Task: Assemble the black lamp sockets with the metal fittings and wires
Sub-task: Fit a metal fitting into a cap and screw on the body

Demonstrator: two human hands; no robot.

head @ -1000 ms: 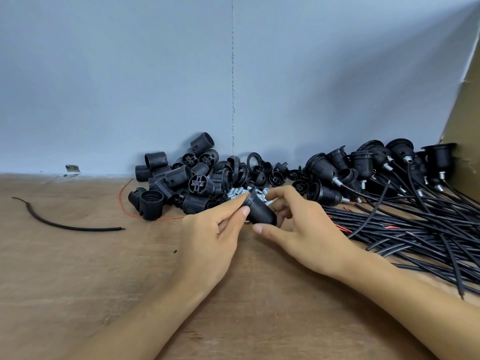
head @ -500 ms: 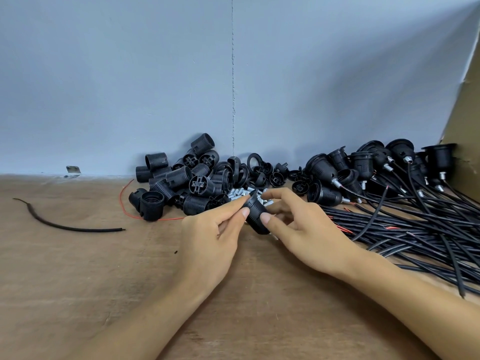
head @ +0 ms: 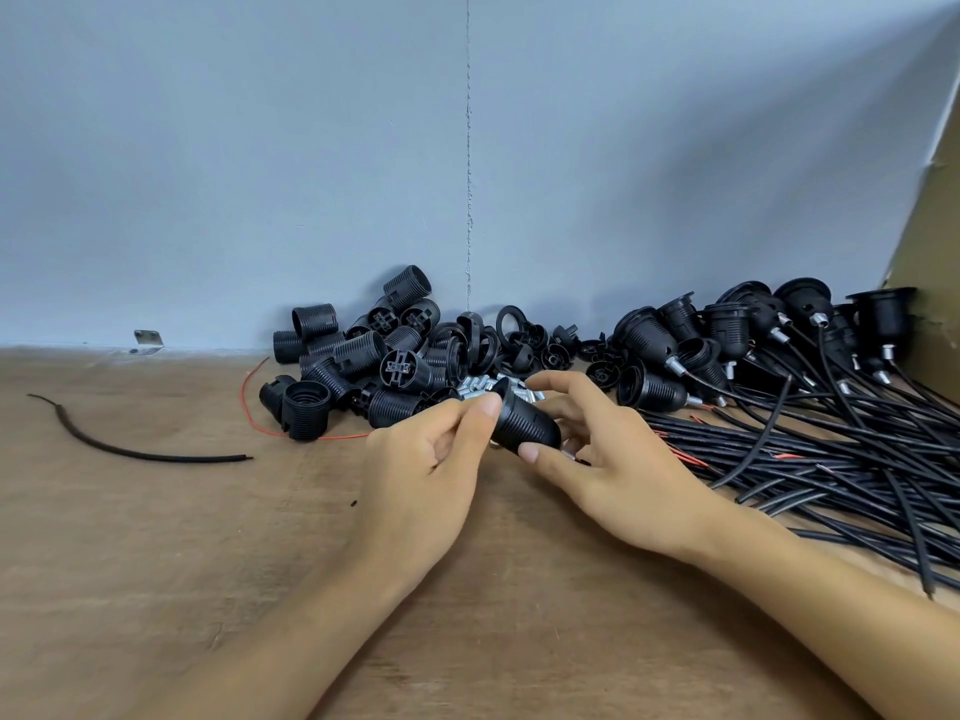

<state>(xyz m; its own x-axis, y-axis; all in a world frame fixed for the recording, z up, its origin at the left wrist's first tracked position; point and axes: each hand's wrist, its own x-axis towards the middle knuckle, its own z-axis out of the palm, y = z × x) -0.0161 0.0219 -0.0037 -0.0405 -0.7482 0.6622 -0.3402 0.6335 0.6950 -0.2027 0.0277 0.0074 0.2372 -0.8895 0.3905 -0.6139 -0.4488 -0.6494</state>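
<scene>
A: Log the change.

B: Half a second back the socket had one end turned toward the camera and looked short. Now its ribbed side faces us again. It is tilted, one end up-left and the other down-right. The hands barely shifted, so it was turned in the fingers, not carried anywhere.

A: Grip state?

B: Left hand: grip pinched on the upper-left end with thumb and forefinger. Right hand: grip clamped on the body, thumb beneath and forefinger arched over. The socket is held just above the surface, in front of the metal fittings.

A: Meaning for the task?

B: My judgement is a twisting action, likely threading parts together or seating something inside. I see no wire trailing from it, unlike the wired sockets at right, so it is unfinished.

A: Unreadable items?

B: The socket's lower end sits behind the right thumb and palm. A pale glint under it may be a fitting, but it is too small to say. Whether a fitting is already inside is hidden. The wires run out of frame at right. The loose shells overlap too much to count.
</scene>
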